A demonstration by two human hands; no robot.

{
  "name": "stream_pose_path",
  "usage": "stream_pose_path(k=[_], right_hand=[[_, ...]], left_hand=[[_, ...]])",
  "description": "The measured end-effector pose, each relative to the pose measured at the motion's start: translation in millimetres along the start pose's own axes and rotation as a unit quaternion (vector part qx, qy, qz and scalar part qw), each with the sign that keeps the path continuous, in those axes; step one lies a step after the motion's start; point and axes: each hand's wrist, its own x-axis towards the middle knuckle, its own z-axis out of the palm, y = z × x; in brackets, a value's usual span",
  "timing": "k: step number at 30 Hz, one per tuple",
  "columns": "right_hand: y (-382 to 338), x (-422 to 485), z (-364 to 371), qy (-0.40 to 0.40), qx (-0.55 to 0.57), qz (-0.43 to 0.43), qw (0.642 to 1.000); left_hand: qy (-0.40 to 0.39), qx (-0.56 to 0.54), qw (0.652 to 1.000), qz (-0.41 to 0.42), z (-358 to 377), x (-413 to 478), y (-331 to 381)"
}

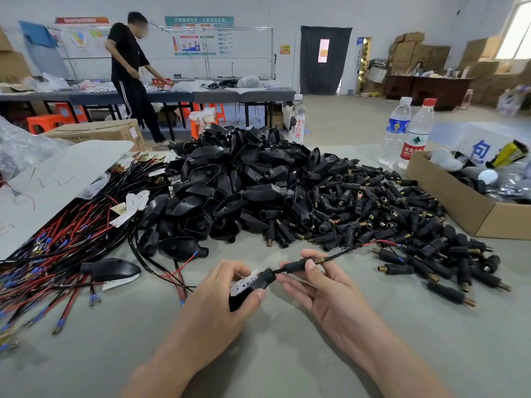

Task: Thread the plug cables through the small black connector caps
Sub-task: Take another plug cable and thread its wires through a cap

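Head view: left hand (227,294) curled round the black plug (249,289) over the desk (258,357) — right hand (324,294) pinching a small connector cap (296,265) sitting on the plug's cable (339,254), near the heap of loose caps (402,219)

A blue-labelled bottle (398,130) and a red-capped bottle (418,133) stood upright on the tabletop (258,354), just beside an open cardboard box (459,205). A person (129,73) stood at a far table (218,96).
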Motion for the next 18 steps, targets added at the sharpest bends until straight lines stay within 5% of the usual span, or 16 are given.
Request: stream_pose_path(k=[18], right_hand=[[-5.1, 0.3, -2.8, 0.012, 0.014, 0.019, 1.000]], left_hand=[[-0.003, -0.105, 0.992, -0.069, 8.4, 3.8, 2.3]])
